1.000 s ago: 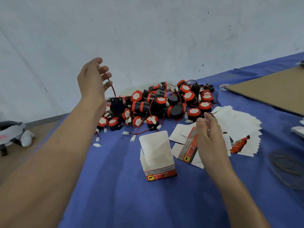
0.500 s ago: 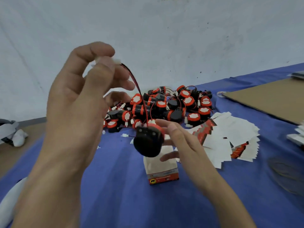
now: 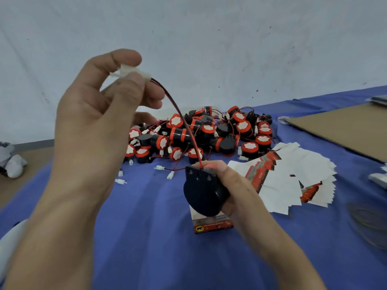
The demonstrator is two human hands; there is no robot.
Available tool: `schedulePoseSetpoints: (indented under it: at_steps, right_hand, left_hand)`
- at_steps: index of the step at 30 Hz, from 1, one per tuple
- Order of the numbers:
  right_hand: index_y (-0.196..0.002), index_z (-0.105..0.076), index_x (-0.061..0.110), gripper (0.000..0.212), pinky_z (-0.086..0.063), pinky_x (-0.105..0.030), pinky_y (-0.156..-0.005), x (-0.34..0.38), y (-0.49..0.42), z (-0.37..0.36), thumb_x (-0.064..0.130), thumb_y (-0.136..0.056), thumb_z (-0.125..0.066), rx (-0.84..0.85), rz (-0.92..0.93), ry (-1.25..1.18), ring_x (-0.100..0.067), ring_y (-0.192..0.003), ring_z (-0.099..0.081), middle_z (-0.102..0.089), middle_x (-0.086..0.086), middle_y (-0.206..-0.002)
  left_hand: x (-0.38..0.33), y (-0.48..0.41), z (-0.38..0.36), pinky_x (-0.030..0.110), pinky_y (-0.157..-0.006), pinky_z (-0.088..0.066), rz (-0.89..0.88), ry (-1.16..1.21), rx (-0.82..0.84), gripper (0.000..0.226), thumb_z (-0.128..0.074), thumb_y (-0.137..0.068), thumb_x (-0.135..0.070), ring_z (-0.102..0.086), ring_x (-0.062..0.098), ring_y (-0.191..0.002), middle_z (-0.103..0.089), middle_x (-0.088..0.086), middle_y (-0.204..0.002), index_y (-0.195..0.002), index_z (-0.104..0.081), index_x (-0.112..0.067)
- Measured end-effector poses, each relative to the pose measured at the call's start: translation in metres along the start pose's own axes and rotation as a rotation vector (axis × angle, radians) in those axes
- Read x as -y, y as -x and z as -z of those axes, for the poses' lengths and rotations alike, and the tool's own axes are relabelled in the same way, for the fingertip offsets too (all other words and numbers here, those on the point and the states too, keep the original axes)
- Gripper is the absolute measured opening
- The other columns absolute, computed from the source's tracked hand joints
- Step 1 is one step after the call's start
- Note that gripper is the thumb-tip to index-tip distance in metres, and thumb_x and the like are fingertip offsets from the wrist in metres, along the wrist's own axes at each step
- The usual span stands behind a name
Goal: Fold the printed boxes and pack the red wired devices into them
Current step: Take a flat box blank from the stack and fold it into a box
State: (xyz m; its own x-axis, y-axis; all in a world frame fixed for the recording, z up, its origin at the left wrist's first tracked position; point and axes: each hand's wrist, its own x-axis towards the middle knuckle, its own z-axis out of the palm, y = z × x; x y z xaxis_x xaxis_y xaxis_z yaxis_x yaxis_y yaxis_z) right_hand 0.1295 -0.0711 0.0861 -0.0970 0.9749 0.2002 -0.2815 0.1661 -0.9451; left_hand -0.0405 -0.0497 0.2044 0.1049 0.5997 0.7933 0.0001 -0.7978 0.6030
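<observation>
My left hand [image 3: 98,114] is raised high and pinches the white connector [image 3: 134,72] of a red-and-black wire [image 3: 178,114]. The wire runs down to a black and red wired device [image 3: 204,191], which my right hand [image 3: 232,185] grips just above the folded printed box [image 3: 212,226]. The box stands upright on the blue cloth, mostly hidden behind the device. A pile of several red wired devices [image 3: 209,132] lies behind. Flat printed boxes [image 3: 289,174] are fanned out to the right.
A blue cloth [image 3: 146,237] covers the table. A brown cardboard sheet [image 3: 343,128] lies at the far right, with a tape roll [image 3: 282,119] beside it. Loose white connectors [image 3: 120,181] lie near the pile. A grey-white object [image 3: 12,162] sits at the left edge.
My left hand lifted a device out of the pile by its wire and brought it close. My right hand left the flat boxes and took hold of the device body above the folded box.
</observation>
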Motion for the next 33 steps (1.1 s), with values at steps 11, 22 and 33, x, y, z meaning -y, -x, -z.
schedulePoseSetpoints:
  at_steps: [11,22,33]
  right_hand:
    - [-0.113,-0.070,0.012,0.052,-0.046,-0.020,-0.047,0.015,0.013,-0.004,0.055,-0.089,-0.056,-0.135,0.064,-0.556,-0.013,-0.060,-0.058,-0.065,-0.010,-0.090]
    - [-0.089,-0.064,0.033,0.041,-0.044,-0.024,-0.051,0.014,0.007,0.014,0.047,-0.107,-0.029,-0.566,0.289,-0.505,-0.015,-0.060,-0.051,-0.057,-0.001,-0.077]
    - [-0.132,-0.063,0.022,0.079,-0.053,-0.014,-0.066,0.001,0.002,0.007,0.076,-0.091,-0.022,-0.726,0.168,-0.230,-0.010,-0.093,-0.071,-0.072,-0.003,-0.119]
  left_hand:
    - [0.038,0.027,0.006,0.020,-0.068,-0.051,0.253,-0.225,0.035,0.010,-0.061,-0.098,-0.023,-0.066,0.002,-0.074,-0.075,-0.012,-0.084,-0.101,-0.063,-0.033]
    - [0.015,0.049,-0.030,0.023,-0.069,-0.049,0.283,-0.538,0.689,0.010,-0.059,-0.093,-0.046,-0.062,0.003,-0.076,-0.069,-0.013,-0.081,-0.094,-0.057,-0.036]
    - [0.009,0.063,-0.065,0.036,-0.067,-0.043,0.148,-0.861,0.837,0.015,-0.044,-0.102,-0.032,-0.055,0.021,-0.078,-0.056,-0.005,-0.080,-0.108,-0.047,-0.019]
